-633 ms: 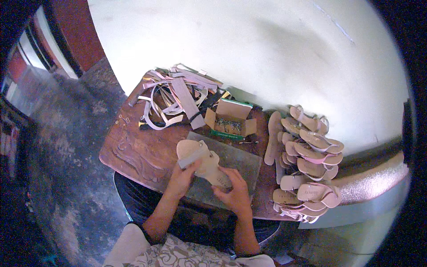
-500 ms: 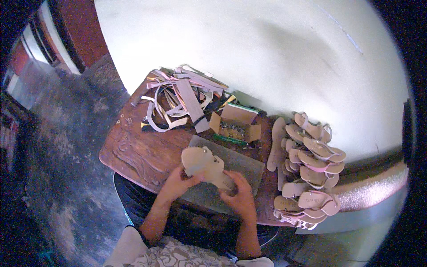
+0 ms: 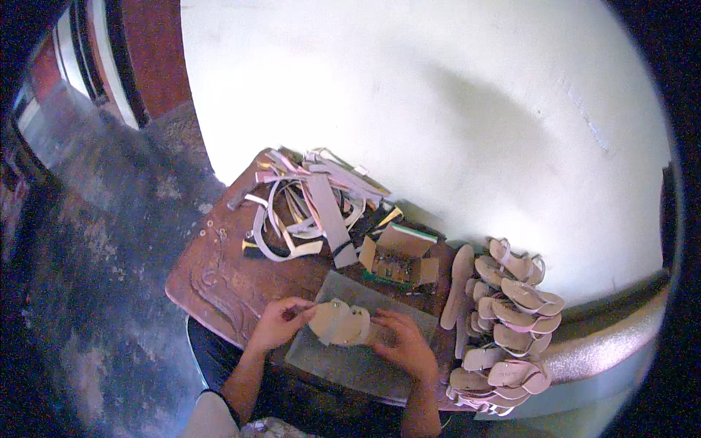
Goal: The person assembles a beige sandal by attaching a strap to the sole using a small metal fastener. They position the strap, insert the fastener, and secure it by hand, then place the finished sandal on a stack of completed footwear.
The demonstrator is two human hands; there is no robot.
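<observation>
Between my hands is a tan sandal point(image 3: 338, 326) with a pale strap across its front, held low over a grey slab point(image 3: 316, 359). Its toe end is at my left hand point(image 3: 279, 326), whose thumb and fingers close at the edge. My right hand point(image 3: 406, 346) grips the heel end, covering much of it. Just beyond the slab stands an open cardboard box point(image 3: 420, 269) of small metal pieces. A tangled pile of straps point(image 3: 332, 212), grey, pink and cream, lies behind and to the left of it.
The carved wooden table point(image 3: 212, 292) bears all this. On its right are several strapped tan sandals point(image 3: 522, 336) in overlapping rows, beside a bare sole point(image 3: 458, 285). Small rings point(image 3: 209, 224) lie at the far left. A white wall point(image 3: 438, 109) rises behind the table.
The sandal has turned from slanting to nearly level and come down toward the slab. My left hand has shifted to its toe end. The whole view has tilted upward, showing more wall.
</observation>
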